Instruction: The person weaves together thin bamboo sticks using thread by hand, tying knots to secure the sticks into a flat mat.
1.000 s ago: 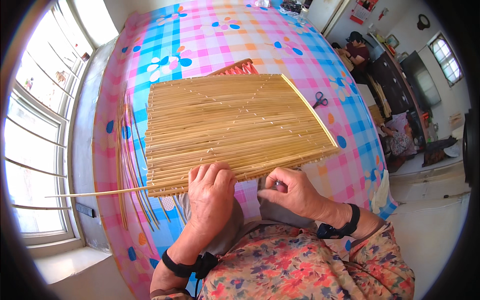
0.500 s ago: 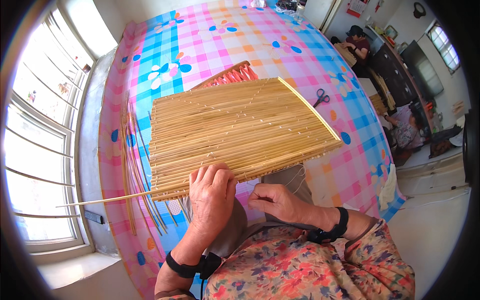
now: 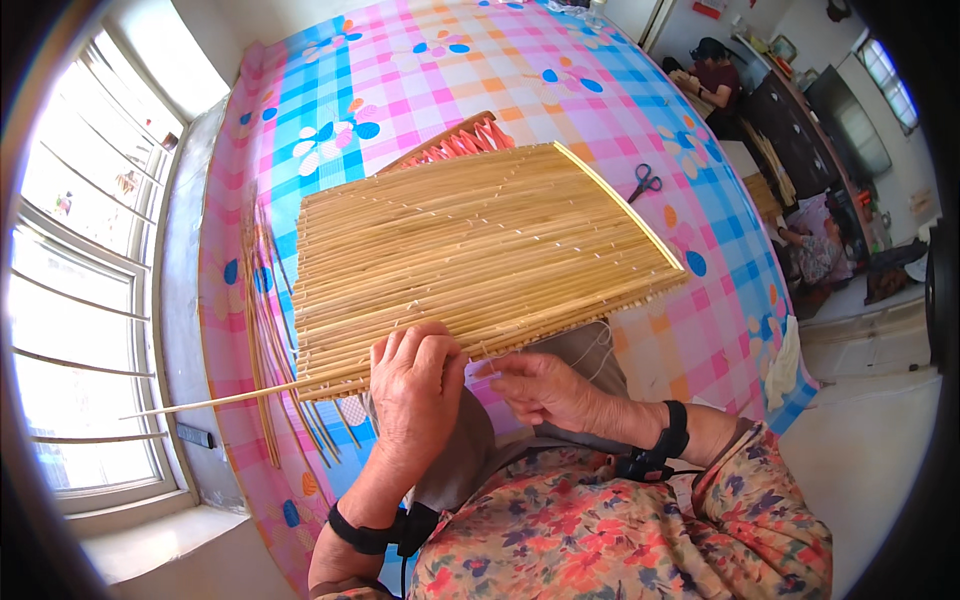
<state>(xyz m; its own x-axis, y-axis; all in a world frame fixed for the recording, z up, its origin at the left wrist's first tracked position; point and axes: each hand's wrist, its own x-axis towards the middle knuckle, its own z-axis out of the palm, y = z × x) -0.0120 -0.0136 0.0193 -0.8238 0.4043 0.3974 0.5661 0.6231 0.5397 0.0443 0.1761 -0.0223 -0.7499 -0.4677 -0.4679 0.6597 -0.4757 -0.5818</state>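
While the left hand (image 3: pixel 415 375) clamped the near edge of the bamboo mat (image 3: pixel 470 245), fingers curled over the top slats, the right hand (image 3: pixel 545 388) sat just right of it, below the same edge, fingertips pinched closed on what looked like a thin white thread (image 3: pixel 597 340); the thread itself was hard to make out. One loose bamboo strip (image 3: pixel 215 402) stuck out left from the mat's near edge, past the left hand. Judgement: the binding goes best with the strip held flush against its neighbours and the thread kept taut. Left of the mat lay spare strips (image 3: pixel 262 330) on the checked tablecloth (image 3: pixel 400 70). Beyond the mat's far right corner lay scissors (image 3: pixel 645 183).
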